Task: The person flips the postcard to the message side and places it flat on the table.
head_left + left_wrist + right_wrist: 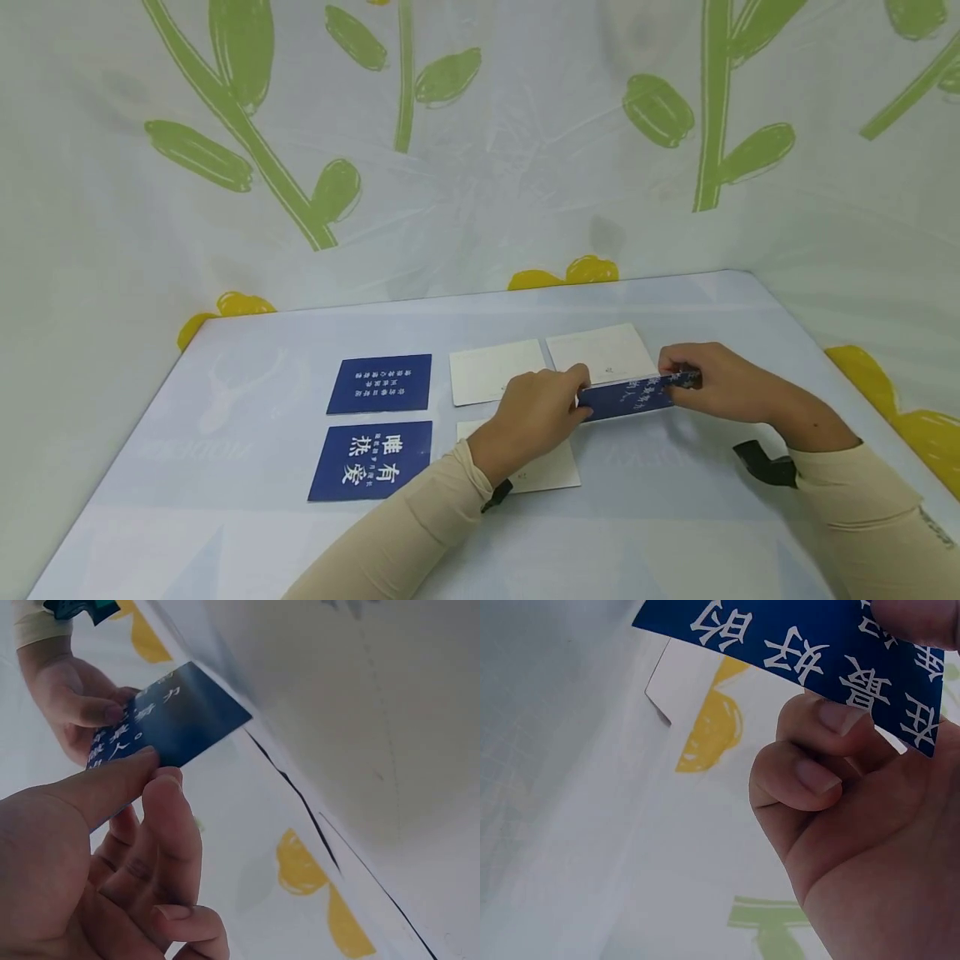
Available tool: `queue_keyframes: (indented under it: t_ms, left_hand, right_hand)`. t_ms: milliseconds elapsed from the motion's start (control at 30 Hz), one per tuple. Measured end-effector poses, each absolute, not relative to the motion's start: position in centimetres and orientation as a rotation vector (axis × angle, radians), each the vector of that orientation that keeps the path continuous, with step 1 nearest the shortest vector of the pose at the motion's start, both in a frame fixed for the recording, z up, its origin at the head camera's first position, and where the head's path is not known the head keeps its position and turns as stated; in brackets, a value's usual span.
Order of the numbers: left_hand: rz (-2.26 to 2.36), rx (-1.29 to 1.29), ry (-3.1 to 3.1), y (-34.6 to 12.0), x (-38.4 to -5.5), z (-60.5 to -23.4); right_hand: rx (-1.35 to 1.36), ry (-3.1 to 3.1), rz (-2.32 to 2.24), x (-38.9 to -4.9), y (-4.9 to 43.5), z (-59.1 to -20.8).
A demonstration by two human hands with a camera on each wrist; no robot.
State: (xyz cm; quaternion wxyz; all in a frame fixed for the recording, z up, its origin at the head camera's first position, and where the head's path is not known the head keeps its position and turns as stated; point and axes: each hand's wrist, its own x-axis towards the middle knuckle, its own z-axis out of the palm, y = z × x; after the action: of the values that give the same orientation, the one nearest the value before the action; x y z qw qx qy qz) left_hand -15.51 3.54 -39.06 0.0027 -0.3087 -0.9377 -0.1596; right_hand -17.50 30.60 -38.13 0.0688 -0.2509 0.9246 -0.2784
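Note:
Both hands hold one blue card (pixel 626 398) with white Chinese writing, raised and tilted over the right part of the table. My left hand (pixel 534 408) pinches its left end between thumb and fingers; the left wrist view shows the thumb lying on the printed face of the card (pixel 191 712). My right hand (pixel 723 383) grips the other end. In the right wrist view, curled fingers (pixel 810 765) sit under the card (pixel 802 652) and the thumb lies on top. A white card (pixel 536 467) lies partly hidden beneath my left wrist.
Two blue printed cards, an upper one (pixel 381 383) and a lower one (pixel 371 461), lie on the table (pixel 225 533) at left. Two more white cards, one in the middle (pixel 495 371) and one farther right (pixel 600 350), lie behind the hands. A leaf-patterned cloth (pixel 510 167) hangs behind.

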Motion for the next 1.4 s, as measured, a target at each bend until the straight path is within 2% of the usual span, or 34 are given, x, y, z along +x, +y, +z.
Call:
queue_keyframes:
  t_ms: [567,1400]
  left_hand:
    - [-0.386,-0.966,-2.712,3.4,-15.8,-40.0]
    - [-0.238,-1.074,-2.896,3.9,-15.4,-39.9]
  right_hand:
    - [-0.792,2.863,-0.744,-17.7,30.4,-38.3]
    - [-0.732,2.618,-0.752,-17.4,31.0,-39.3]
